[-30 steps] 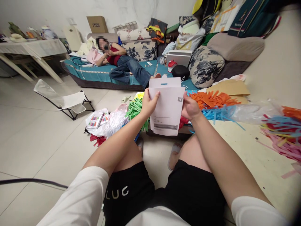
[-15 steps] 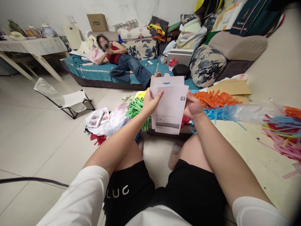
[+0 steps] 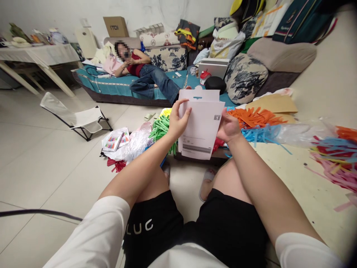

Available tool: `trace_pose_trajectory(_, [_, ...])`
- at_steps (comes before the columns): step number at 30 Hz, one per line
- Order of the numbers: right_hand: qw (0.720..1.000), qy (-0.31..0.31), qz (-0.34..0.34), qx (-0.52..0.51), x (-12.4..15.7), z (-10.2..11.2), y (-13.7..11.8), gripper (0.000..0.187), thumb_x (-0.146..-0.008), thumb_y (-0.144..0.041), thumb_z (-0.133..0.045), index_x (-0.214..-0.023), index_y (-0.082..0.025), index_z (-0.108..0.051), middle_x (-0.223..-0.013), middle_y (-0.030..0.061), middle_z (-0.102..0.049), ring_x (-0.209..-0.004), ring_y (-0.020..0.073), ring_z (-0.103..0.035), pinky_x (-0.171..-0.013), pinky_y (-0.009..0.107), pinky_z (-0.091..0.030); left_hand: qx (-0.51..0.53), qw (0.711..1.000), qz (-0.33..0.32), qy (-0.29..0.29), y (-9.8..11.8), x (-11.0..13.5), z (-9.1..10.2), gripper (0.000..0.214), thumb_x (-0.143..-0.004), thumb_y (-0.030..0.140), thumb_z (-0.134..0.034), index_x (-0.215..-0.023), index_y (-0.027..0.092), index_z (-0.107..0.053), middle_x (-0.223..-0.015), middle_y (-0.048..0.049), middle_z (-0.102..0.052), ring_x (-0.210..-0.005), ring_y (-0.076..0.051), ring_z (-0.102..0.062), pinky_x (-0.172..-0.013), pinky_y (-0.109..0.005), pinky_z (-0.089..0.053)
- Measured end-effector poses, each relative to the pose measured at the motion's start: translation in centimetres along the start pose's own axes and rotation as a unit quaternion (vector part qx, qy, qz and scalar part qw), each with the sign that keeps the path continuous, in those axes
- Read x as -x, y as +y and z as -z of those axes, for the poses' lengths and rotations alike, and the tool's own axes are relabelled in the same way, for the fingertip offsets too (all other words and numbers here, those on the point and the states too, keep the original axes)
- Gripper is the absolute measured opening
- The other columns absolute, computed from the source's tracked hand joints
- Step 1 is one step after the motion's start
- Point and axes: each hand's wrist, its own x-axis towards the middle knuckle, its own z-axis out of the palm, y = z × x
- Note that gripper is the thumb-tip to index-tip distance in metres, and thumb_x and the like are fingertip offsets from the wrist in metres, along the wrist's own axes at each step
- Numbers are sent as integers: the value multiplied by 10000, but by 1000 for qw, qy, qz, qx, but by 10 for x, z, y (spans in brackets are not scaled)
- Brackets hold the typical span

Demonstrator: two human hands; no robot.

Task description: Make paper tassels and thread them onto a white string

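Note:
I hold a flat white cardboard package (image 3: 201,126) upright in front of me, its hang-tab flap at the top and a barcode near the bottom. My left hand (image 3: 176,123) grips its left edge, thumb on the front face. My right hand (image 3: 228,126) clasps the right edge, fingers curled behind it. Below the package lie my knees and black shorts.
Heaps of cut paper strips lie around: green (image 3: 161,129), orange (image 3: 252,117), blue (image 3: 262,134) and pink on the mat (image 3: 295,178) at right. A plastic bag with colour cards (image 3: 118,143), a folding chair (image 3: 75,117) and a person on a teal sofa (image 3: 145,76) are beyond.
The package has tilted slightly and my left thumb has shifted on its upper left edge. Both hands keep their hold; the view rose a little.

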Motion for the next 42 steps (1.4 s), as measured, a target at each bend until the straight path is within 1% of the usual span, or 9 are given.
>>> trace_pose_trajectory(2, [1000, -3, -7, 8, 0, 2, 1, 623, -930, -755, -855, -1324, -273, -833, -1356, 93, -893, -1569, 466, -702, -1309, 749, -584, -6, 1000, 4, -2, -2, 1, 0, 648, -1040, 866, -728, -1334, 289, -706, -1316, -95, -714, -1320, -291, -724, -1282, -482, -547])
trace_pose_trajectory(6, [1000, -4, -7, 14, -3, 7, 2, 605, -929, -744, -865, -1313, -279, -823, -1365, 88, -891, -1575, 458, -702, -1317, 732, -590, 10, 998, 63, -9, -8, 3, 1, 693, -991, 902, -735, -1319, 298, -637, -1176, -53, -650, -1128, -226, -710, -1130, -400, -606])
trace_pose_trajectory(10, [1000, 1, 1, 15, -5, 10, 5, 584, -908, -743, -879, -1263, -283, -821, -1344, 85, -896, -1572, 448, -707, -1340, 713, -583, 29, 995, 94, -27, -7, 2, 3, 748, -945, 959, -718, -1275, 305, -568, -1095, -21, -586, -936, -178, -638, -975, -358, -587])
trace_pose_trajectory(16, [998, 36, 27, 44, -4, 7, 4, 581, -872, -753, -922, -1199, -284, -820, -1355, 104, -889, -1551, 460, -717, -1310, 724, -608, 55, 990, 119, -54, -2, -4, 2, 816, -902, 1013, -731, -1271, 305, -568, -1079, -36, -605, -1020, -227, -681, -1016, -393, -594])
trace_pose_trajectory(25, [991, 107, 64, 53, -19, 15, 22, 614, -745, -680, -1037, -1122, -288, -752, -1183, 73, -904, -1419, 394, -801, -1248, 626, -671, 25, 989, 132, -55, -1, -7, 7, 801, -894, 1025, -717, -1133, 281, -543, -942, 7, -552, -873, -184, -638, -953, -388, -617])
trace_pose_trajectory(29, [989, 124, 77, 36, -21, 14, 26, 578, -703, -607, -1061, -1071, -293, -745, -1114, 42, -901, -1337, 380, -832, -1217, 611, -691, 36, 986, 148, -61, 0, -7, 7, 776, -929, 999, -722, -1176, 293, -517, -913, 19, -554, -793, -167, -603, -911, -375, -601])
trace_pose_trajectory(33, [984, 126, 101, 74, -24, 12, 28, 582, -752, -712, -1019, -1044, -296, -736, -1102, 49, -888, -1354, 374, -817, -1157, 574, -719, 47, 985, 157, -59, 1, -4, 5, 677, -1002, 894, -762, -1216, 306, -500, -882, 28, -555, -746, -165, -606, -900, -381, -615])
trace_pose_trajectory(38, [958, 162, 156, 178, -28, 18, 33, 672, -799, -922, -924, -1009, -311, -740, -1028, 6, -849, -1295, 307, -808, -1140, 441, -707, 50, 980, 185, -49, 8, 0, 4, 567, -1069, 755, -788, -1302, 326, -499, -908, 11, -573, -842, -214, -698, -989, -440, -633])
trace_pose_trajectory(42, [953, 148, 168, 204, -28, 16, 36, 727, -818, -987, -876, -1080, -317, -767, -1152, 27, -874, -1341, 312, -791, -1209, 451, -673, 77, 973, 214, -44, 10, -1, 3, 678, -1061, 737, -806, -1504, 363, -455, -963, -13, -648, -957, -275, -783, -1042, -506, -648])
